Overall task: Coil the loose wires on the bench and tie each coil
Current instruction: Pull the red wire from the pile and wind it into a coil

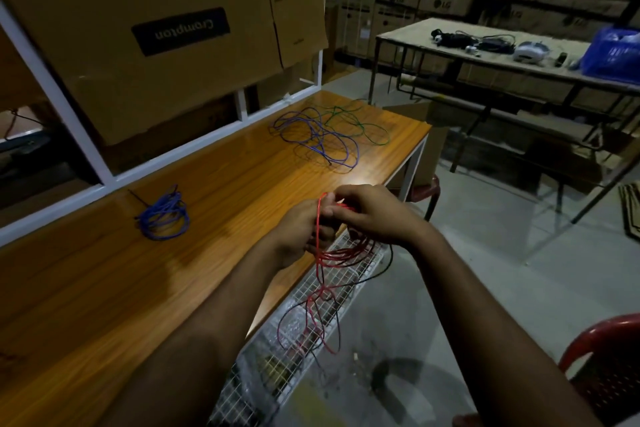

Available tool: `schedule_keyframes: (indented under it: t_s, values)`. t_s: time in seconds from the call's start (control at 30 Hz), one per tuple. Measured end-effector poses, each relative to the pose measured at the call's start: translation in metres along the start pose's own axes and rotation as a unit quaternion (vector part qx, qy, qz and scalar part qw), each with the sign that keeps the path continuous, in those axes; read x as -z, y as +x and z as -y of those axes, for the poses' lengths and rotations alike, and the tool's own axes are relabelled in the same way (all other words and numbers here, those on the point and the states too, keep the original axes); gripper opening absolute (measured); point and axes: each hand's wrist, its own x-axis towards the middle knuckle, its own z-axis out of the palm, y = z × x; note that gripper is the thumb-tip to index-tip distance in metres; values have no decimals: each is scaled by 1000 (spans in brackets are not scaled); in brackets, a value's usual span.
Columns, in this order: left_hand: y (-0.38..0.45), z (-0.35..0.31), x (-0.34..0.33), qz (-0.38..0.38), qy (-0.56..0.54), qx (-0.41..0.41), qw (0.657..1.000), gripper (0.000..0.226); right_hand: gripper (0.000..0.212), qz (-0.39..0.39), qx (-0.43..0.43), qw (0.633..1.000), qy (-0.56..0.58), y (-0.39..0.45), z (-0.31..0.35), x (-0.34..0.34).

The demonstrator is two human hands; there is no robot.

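Note:
My left hand (300,231) and my right hand (369,211) meet over the front edge of the wooden bench (104,281), both closed on a red wire coil (341,255) whose loops hang below the fingers. A loose red tail and a black wire (375,276) dangle down past the bench edge. A coiled blue wire (162,217) with a black tie lies on the bench to the left. Loose blue wires (313,137) and a loose green wire (363,130) lie tangled at the far end of the bench.
Large cardboard boxes (156,31) stand behind a white frame along the bench's back. A white wire-mesh rack (308,333) sits below the bench edge. A second table (485,52) with gadgets and a blue basket (613,50) is at the right. A red plastic chair (602,364) is near right.

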Motion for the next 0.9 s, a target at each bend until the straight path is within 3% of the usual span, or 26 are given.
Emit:
schedule_keyframes:
  t_s: [0.07, 0.17, 0.37, 0.5, 0.6, 0.67, 0.7, 0.77, 0.83, 0.9]
  values:
    - [3, 2, 0, -28, -4, -3, 1000, 43, 22, -30, -9, 1000, -1, 1, 1, -6]
    - [7, 4, -2, -85, 30, -20, 996, 59, 32, -73, -1, 989, -131, 3, -1, -15]
    - [12, 3, -6, -119, 28, -45, 992, 59, 36, -146, 18, 957, -252, 3, -2, -23]
    - [16, 1, 4, -114, -24, -64, 991, 53, 40, -192, 23, 955, -224, -1, -13, -13]
    - [10, -1, 20, -45, -69, -39, 996, 30, 30, -294, -42, 949, -102, -5, -26, 11]
    - [4, -1, 31, -4, 37, 43, 998, 30, 30, -365, -86, 926, -48, -6, -33, 29]
    - [2, -2, 35, 18, 173, 87, 981, 30, 32, -390, -94, 915, -37, -6, -36, 37]
    - [3, -7, 41, 81, 407, 162, 895, 32, 35, -418, -98, 903, -18, -5, -39, 47]
    - [6, -13, 43, 96, 478, 189, 852, 32, 35, -426, -99, 899, 5, -2, -38, 53]
    - [11, -20, 39, 73, 484, 144, 860, 28, 37, -425, -91, 900, 37, 0, -32, 58]
